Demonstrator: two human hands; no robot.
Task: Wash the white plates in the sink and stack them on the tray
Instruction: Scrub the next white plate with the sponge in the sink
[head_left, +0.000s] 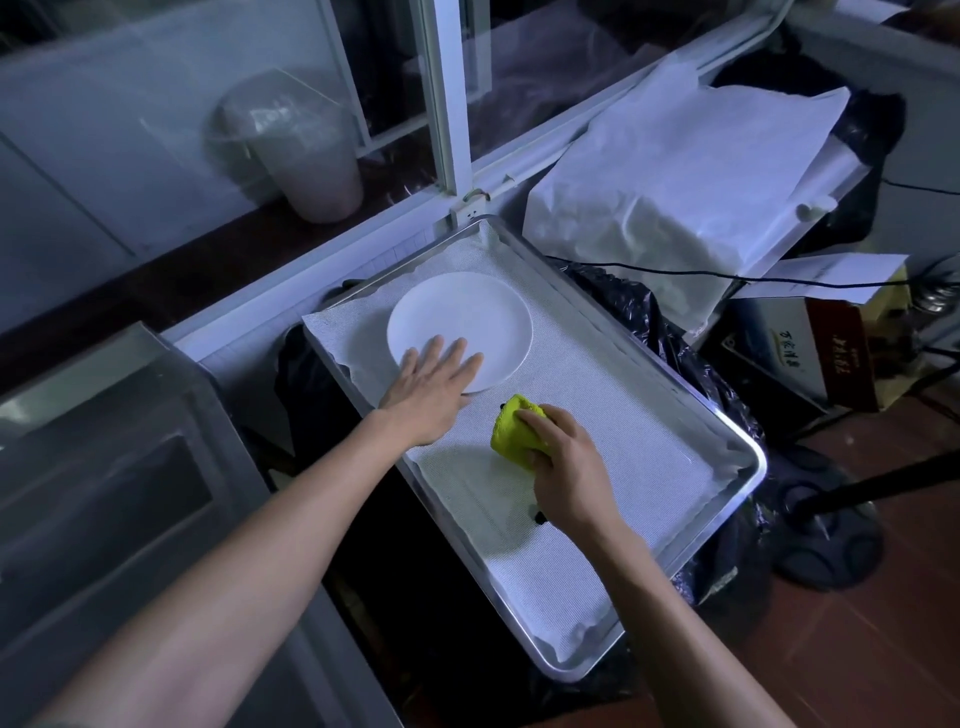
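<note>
One white plate (467, 317) lies flat on the far left part of a metal tray (727, 415), which is lined with a white mesh cloth. My left hand (434, 392) rests with straight fingers on the plate's near edge. To its right, my right hand (563, 457) grips a yellow-green sponge (511, 434) just above the tray's liner. The steel sink (104, 467) lies at the left; its inside shows no plates from this angle.
A window frame (447, 104) rises right behind the tray. A white paper-covered bundle (675, 171) lies beyond the tray's right side, with a black cable (675, 270) across it. Black plastic bags and cartons (810, 353) stand on the floor at right.
</note>
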